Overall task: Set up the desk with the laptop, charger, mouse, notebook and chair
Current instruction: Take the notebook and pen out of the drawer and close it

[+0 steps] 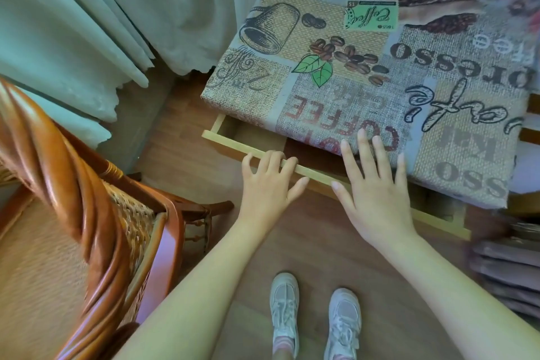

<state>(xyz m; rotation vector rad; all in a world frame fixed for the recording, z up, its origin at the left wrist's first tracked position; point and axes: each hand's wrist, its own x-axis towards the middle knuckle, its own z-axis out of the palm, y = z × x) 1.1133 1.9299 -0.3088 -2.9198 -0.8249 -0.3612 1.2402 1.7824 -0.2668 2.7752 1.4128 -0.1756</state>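
Near, bottom centre: two white shoes on wood floor. Lower left: wicker chair, well apart from the desk, not yet positioned.

Mid-frame: left hand curled over the front edge of the drawer, fingers clamped on the pale wood strip, thumb underneath. Right hand hovers flat over drawer and desk edge, fingers spread, gripping nothing.

Far, upper right: desk w/ coffee-print cloth, top bare. Laptop, charger, mouse, notebook not in view. Curtains upper left.

Step in hand: prob. working the drawer; interior is shadowed, contents can't be read.

Next move: reach in w/ the free hand if an item is there; otherwise push the drawer shut and fetch items elsewhere.
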